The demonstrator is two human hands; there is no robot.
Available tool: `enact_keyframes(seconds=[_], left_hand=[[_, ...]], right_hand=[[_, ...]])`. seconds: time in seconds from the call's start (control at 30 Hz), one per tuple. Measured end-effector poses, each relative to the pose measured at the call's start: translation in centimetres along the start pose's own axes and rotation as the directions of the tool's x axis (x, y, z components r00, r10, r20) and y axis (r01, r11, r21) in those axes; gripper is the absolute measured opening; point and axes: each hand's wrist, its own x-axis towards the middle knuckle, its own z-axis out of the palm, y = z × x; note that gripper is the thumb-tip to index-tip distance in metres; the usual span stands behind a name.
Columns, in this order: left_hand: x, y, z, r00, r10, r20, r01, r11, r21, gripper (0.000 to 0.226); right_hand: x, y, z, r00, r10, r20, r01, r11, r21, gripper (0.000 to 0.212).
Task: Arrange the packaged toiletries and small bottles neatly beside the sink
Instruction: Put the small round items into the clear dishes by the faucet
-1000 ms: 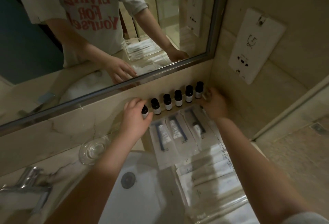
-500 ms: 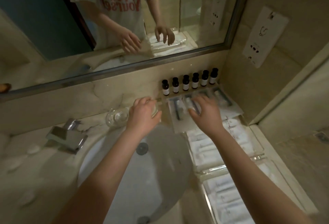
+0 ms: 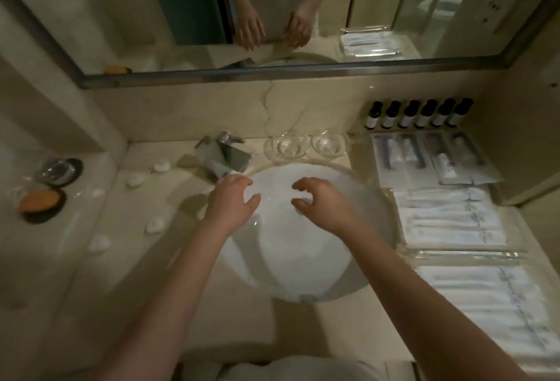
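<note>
Head view, looking down on the counter. Notes, big things first

Sink (image 3: 357, 277): white basin, centre of the scene. Both hands hang over it, well apart from anything on the counter

Packaged toiletries (image 3: 451, 220): flat clear-wrapped packets in stacked rows down the right side of the basin, running from far to near. Edges look squared. The top row (image 3: 430, 158) holds small tubes in sleeves, just near of the bottles

Left hand (image 3: 231, 205) and right hand (image 3: 321, 206): fingers loosely curled and spread, nothing held in either

Tap (image 3: 222, 156), far-left of the basin. Two glass dishes (image 3: 309, 145) sit between tap and packets, at the far rim

Small bottles (image 3: 418, 114): six dark-capped ones, upright, shoulder to shoulder against the far wall on the right

Judgement: arrangement looks about finished. Risks from here:
- a forearm swinging right over the packets could drag the smooth wrappers askew or slide one into the basin
- the bottles stand close, so nudging one end would likely topple the row
- the glass dishes sit right at the basin edge, and a careless reach toward the far right could knock one in
- wet hands, if the tap gets used, would drip on the wrappers
</note>
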Motion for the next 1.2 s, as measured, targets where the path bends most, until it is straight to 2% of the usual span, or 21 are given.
enact_keyframes(seconds=[0.17,0.27,0.53,0.6,0.77,0.87,0.93,1.07,1.2], left_hand=[[-1.8,-8.7,-1.6,0.972,-0.201,0.124,0.193,0.978,0.073,0.057],[-2.7,-14.1,-2.5,0.931,-0.298,0.210,0.277,0.953,0.122,0.064],[-4.0,-25.1,-5.4,0.873,-0.455,0.176,0.425,0.886,0.186,0.064],[-4.0,-27.0,-5.9,0.870,-0.471,0.144,0.439,0.874,0.210,0.065],[-4.0,-29.9,-6.3,0.861,-0.497,0.111,0.456,0.848,0.270,0.067],[-4.0,-30.7,-5.9,0.850,-0.507,0.143,0.470,0.853,0.227,0.068],[-4.0,-31.2,-5.6,0.850,-0.503,0.155,0.471,0.858,0.204,0.070],[-3.7,-32.1,-5.2,0.854,-0.500,0.147,0.484,0.865,0.134,0.064],[-3.5,-32.2,-4.5,0.884,-0.461,0.080,0.456,0.887,0.074,0.051]], right_hand=[[2.0,-5.8,5.4,0.956,-0.045,0.291,0.055,0.998,-0.027,0.034],[3.3,-9.0,9.0,0.918,-0.076,0.389,0.085,0.996,-0.008,0.032],[8.2,-16.8,18.5,0.767,-0.092,0.635,0.258,0.951,-0.173,0.040],[9.3,-18.1,20.3,0.761,-0.077,0.644,0.280,0.934,-0.220,0.045],[11.1,-19.5,23.9,0.870,-0.104,0.483,0.279,0.910,-0.307,0.066],[11.1,-19.2,25.6,0.854,-0.086,0.514,0.279,0.908,-0.311,0.083],[11.1,-18.9,26.4,0.853,-0.101,0.512,0.311,0.886,-0.343,0.077],[11.6,-18.8,27.0,0.878,-0.168,0.448,0.331,0.889,-0.317,0.045],[12.0,-18.8,26.8,0.885,-0.171,0.434,0.298,0.923,-0.243,0.036]])
